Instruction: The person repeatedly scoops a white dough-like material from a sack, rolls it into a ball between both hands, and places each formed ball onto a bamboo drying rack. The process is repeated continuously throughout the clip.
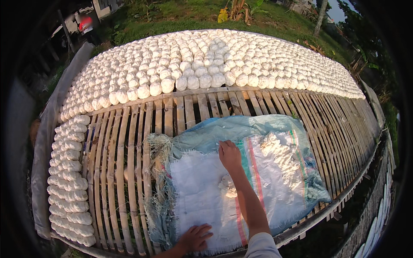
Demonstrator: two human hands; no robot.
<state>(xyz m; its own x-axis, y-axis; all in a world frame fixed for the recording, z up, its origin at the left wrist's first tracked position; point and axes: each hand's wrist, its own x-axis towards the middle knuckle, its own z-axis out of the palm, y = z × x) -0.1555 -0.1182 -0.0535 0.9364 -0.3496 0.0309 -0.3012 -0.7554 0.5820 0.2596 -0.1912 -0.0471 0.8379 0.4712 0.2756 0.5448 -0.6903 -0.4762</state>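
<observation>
A white woven plastic sheet (193,185) with coloured stripes lies over a blue-green tarp (258,125) on a bamboo rack. At the sheet's far edge, my right hand (230,155) is closed, its fingers pinched at the fabric; the fingertips are partly hidden. My left hand (195,238) rests with fingers spread on the near left part of the sheet, holding nothing. A small off-white, crumbly lump (227,186) sits beside my right forearm, which partly covers it. Farther right, a longer heap of the same crumbly material (282,157) is spread on the sheet.
Bamboo slats (122,172) with gaps make up the rack. Many rounded white lumps (206,71) fill its far side in rows, and stacked ones (71,180) line the left edge. Grey plastic sheeting (45,163) hangs along that edge. A person in red (86,25) stands far left.
</observation>
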